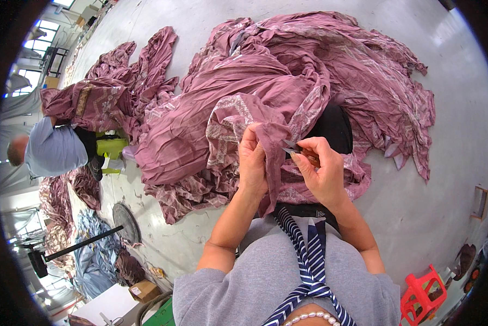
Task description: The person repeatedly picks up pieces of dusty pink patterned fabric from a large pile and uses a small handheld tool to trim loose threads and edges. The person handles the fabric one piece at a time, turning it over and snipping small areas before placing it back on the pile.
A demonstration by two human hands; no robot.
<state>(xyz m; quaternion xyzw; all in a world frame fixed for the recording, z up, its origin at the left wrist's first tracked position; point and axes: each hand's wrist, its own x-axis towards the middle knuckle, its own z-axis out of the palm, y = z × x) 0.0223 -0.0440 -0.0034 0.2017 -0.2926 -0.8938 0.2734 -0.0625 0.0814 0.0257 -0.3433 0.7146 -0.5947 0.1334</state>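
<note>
A long heap of mauve fabric [244, 130] with white printed patterns spreads over my lap and the floor ahead. My left hand [251, 168] pinches a folded edge of it, holding it up in front of my chest. Close on the right, my right hand [324, 173] is closed around small thread snips [292, 146]. Their dark metal blades point left and touch or nearly touch the raised cloth. A brownish handle shows partly under the fingers; the rest is hidden by the palm.
At the left, another person [58, 146] in a light blue shirt sits holding mauve cloth by a green stool [111, 152]. A black pole with a round base [126, 223], a pale blue cloth pile [94, 252] and a cardboard box [144, 291] stand lower left. A red plastic stool [422, 296] is lower right.
</note>
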